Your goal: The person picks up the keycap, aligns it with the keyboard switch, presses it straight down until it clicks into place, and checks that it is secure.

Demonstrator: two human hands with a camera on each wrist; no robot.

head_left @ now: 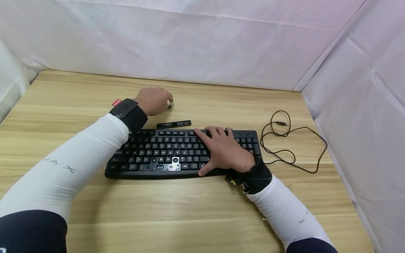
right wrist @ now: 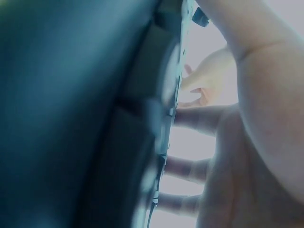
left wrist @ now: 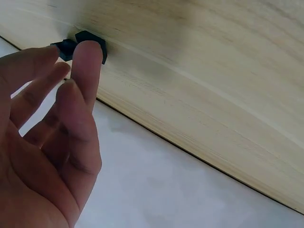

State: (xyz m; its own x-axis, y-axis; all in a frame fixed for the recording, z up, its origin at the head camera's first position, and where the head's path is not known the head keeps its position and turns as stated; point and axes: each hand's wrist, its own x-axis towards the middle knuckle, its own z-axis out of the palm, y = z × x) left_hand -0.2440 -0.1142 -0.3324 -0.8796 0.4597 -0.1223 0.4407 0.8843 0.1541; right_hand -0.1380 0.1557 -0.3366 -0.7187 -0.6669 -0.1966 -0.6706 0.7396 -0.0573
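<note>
A black keyboard (head_left: 171, 174) lies on the wooden table, its space bar gap showing a bare glossy strip. My right hand (head_left: 223, 149) rests on its right part, fingers spread over the keys and thumb at the front edge. In the right wrist view, the keyboard's dark edge fills the left side. Beyond the keyboard, my left hand (head_left: 155, 101) reaches down to the tabletop. Its thumb and finger pinch a small black plastic piece (left wrist: 94, 39), partly hidden by a fingertip. Just behind the keyboard lies a detached space bar (head_left: 174, 124).
A thin black cable (head_left: 308, 170) lies in loose loops right of the keyboard, with a plug (head_left: 280, 123) at one end. White cloth walls (head_left: 202, 45) border the table (head_left: 177, 211) at the back and right.
</note>
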